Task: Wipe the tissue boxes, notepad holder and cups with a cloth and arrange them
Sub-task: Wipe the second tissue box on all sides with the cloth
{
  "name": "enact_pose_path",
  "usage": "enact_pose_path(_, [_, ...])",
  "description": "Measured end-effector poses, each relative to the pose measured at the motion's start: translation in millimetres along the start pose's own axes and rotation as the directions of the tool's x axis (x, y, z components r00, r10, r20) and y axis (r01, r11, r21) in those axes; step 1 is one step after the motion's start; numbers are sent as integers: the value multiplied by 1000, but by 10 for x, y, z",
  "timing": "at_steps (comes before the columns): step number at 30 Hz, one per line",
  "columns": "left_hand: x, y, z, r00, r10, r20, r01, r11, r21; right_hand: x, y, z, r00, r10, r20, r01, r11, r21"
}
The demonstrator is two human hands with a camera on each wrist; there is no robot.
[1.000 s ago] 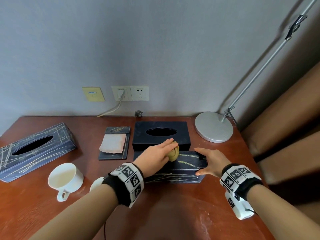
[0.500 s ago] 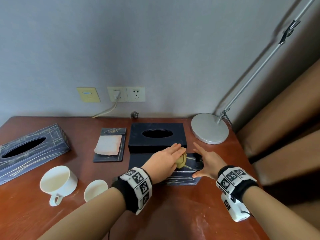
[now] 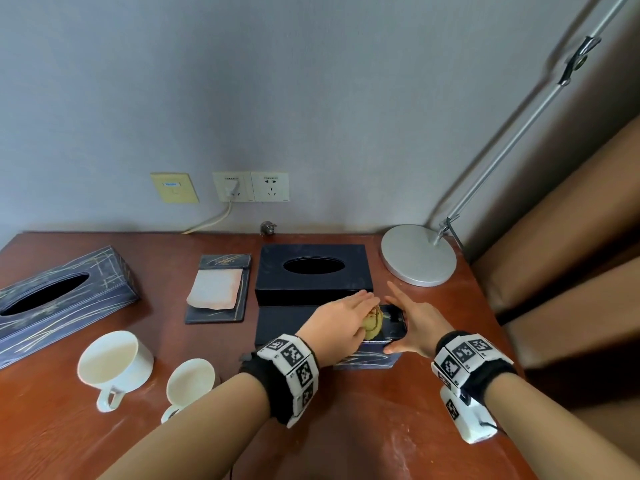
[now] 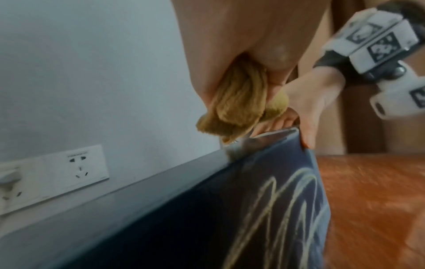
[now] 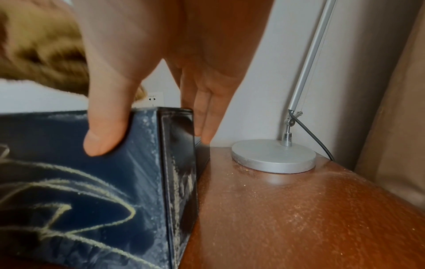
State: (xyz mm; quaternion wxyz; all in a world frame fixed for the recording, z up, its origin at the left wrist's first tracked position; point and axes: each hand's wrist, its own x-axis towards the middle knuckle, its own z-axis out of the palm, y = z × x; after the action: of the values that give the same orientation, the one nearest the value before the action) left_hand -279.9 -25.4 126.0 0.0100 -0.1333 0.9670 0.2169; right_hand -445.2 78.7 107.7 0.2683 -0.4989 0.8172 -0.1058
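Observation:
A dark blue tissue box (image 3: 367, 359) with gold scribbles lies in front of a black tissue box (image 3: 313, 271). My left hand (image 3: 341, 323) holds a bunched yellow cloth (image 3: 373, 325) on the near box's top, close to its right end. In the left wrist view the cloth (image 4: 234, 102) touches the box's edge (image 4: 264, 209). My right hand (image 3: 412, 323) grips that right end, with the thumb (image 5: 108, 123) on the front face and fingers behind. A third tissue box (image 3: 59, 299), the notepad holder (image 3: 218, 289) and two white cups (image 3: 114, 362) (image 3: 190, 379) stand to the left.
A round grey lamp base (image 3: 417, 254) sits at the back right corner of the wooden table (image 3: 381, 427), its arm slanting up to the right. Brown padded furniture (image 3: 554, 254) borders the table's right edge. Wall sockets (image 3: 249, 187) with a plugged cable are behind.
My left hand has slid the cloth to the right along the box's top, up to my right hand. The right hand stays at the box's right end.

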Motion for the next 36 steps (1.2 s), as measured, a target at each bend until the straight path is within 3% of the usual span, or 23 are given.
enact_pose_path(3, [31,86,116,989,-19,147,10,998,60,-7,7,26,1000,-7,-6,7,1000,-9])
enact_pose_path(6, [3,139,186,984,2,180,1,1000,-17,-7,38,45,999,-34,-15,33,998,-49])
enact_pose_path(9, [12,156,110,995,-6,101,17,994,-112,8,63,51,999,-34,10,35,994,-108])
enact_pose_path(14, [126,26,-7,986,-146,-77,119,952,-281,36,69,-193,992,-17,128,41,982,-186])
enact_pose_path(16, [178,-2,41,986,-161,-46,136,929,-343,33,102,-324,997,-42,71,46,998,-50])
enact_pose_path(19, [224,123,217,994,-108,3,98,887,-451,-37,55,-425,990,-35,-136,72,958,276])
enact_pose_path(22, [280,178,360,991,-130,-18,104,865,-491,-171,-157,-317,988,-38,-151,91,930,356])
enact_pose_path(26, [286,85,388,985,-171,-32,125,825,-551,-258,-366,75,987,-126,-103,140,980,142])
enact_pose_path(30, [161,-42,317,985,-153,77,170,923,-345,-219,-429,220,996,-50,-70,37,983,-178])
enact_pose_path(33, [66,-95,279,983,-140,117,167,948,-272,-226,-372,251,995,-81,-62,63,965,-254])
enact_pose_path(36, [40,-110,197,978,-162,130,193,942,-275,-255,-265,268,982,-160,-100,138,970,-200])
